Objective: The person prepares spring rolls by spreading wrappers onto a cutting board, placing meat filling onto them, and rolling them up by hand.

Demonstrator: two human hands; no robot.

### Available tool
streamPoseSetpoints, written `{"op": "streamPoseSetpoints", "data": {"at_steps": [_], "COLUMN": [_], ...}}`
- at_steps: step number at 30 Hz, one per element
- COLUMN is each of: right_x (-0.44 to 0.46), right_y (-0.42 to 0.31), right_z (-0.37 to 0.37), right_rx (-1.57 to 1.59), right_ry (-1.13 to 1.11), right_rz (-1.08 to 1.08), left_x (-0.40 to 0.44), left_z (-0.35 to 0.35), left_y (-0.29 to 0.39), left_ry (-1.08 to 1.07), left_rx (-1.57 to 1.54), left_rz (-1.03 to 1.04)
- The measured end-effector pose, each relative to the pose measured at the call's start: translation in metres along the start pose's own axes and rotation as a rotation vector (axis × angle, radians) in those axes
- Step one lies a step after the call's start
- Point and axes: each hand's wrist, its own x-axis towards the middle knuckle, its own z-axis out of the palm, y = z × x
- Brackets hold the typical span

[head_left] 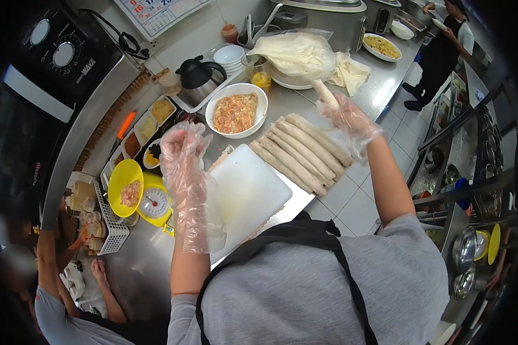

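Note:
My right hand (345, 118), in a clear plastic glove, grips a pale spring roll (324, 94) with its end sticking out past the fingers. Below it lie several long uncooked spring rolls (296, 152) side by side in a stack. My left hand (184, 146), also gloved, is raised left of the white cutting board (250, 184), its fingers loosely curled in; I see nothing in them. Behind the board stands a white bowl (236, 92) of orange-flecked minced filling (235, 113). Left of my left hand is a yellow scale (154, 204) with chopped meat in its yellow pan (118, 172).
Bagged wrappers (296, 54) rest on a bowl at the back, near a steel jug (198, 77). Small ingredient tubs and a white basket (114, 230) line the left. A co-worker's arm (106, 287) is at lower left; another person (443, 46) stands far right.

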Motion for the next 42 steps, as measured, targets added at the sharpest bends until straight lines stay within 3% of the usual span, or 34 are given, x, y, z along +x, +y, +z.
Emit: {"op": "streamPoseSetpoints", "data": {"at_steps": [1,5,7,8,10,12,14,18,21,23,27,29,30,31,33,35,37,39,42], "right_x": [0.015,0.044,0.065,0.076,0.094,0.104,0.128,0.182,0.209,0.215,0.184,0.15,0.151,0.149,0.131,0.055,0.03,0.012,0.01], "right_y": [0.021,0.072,0.106,0.109,0.078,0.032,0.005,-0.01,-0.014,-0.029,-0.111,-0.15,-0.148,-0.147,-0.151,-0.185,-0.185,-0.177,-0.135], "right_z": [-0.009,-0.004,0.003,0.0,-0.006,-0.006,-0.011,-0.001,0.009,0.003,-0.016,-0.007,0.0,0.013,0.034,0.07,0.096,0.121,0.166], "right_rx": [-0.175,-0.278,-0.507,-0.505,-0.379,-0.519,-0.782,-1.047,-1.43,-1.626,-1.34,-0.961,-0.959,-0.356,0.251,-0.139,-0.054,0.065,0.049], "right_ry": [0.019,0.057,0.08,0.072,0.201,0.555,0.695,0.709,0.743,0.688,0.666,0.366,0.355,0.07,-0.238,-0.425,-0.547,-0.63,-0.587], "right_rz": [0.046,0.076,-0.223,-0.23,-0.208,-0.381,-0.625,-0.713,-0.689,-0.547,-0.718,-0.72,-0.734,-0.773,-0.749,-0.792,-0.679,-0.553,-0.461], "left_x": [-0.004,-0.013,-0.014,-0.014,-0.015,-0.014,-0.013,-0.015,-0.018,-0.021,-0.026,-0.025,-0.025,-0.026,-0.032,-0.044,-0.056,-0.063,-0.077], "left_z": [0.001,-0.006,-0.015,-0.016,-0.017,-0.019,-0.019,-0.017,-0.022,-0.031,-0.048,-0.058,-0.061,-0.062,-0.062,-0.064,-0.066,-0.071,-0.097], "left_y": [-0.002,-0.008,-0.012,-0.011,-0.009,-0.012,-0.013,-0.016,-0.017,-0.014,-0.013,-0.021,-0.025,-0.03,-0.041,-0.039,-0.035,-0.032,-0.026], "left_ry": [0.037,0.088,0.097,0.105,0.123,0.146,0.17,0.156,0.11,0.055,0.093,0.151,0.167,0.175,0.204,0.182,0.159,0.069,0.113], "left_rx": [0.041,0.174,0.232,0.235,0.25,0.274,0.297,0.33,0.328,0.352,0.346,0.299,0.3,0.344,0.31,0.165,0.013,-0.389,-0.373], "left_rz": [-0.019,-0.025,-0.013,-0.008,-0.021,-0.016,-0.013,-0.034,-0.012,0.007,0.032,-0.032,-0.025,-0.033,-0.082,-0.189,-0.289,-0.388,-0.449]}}
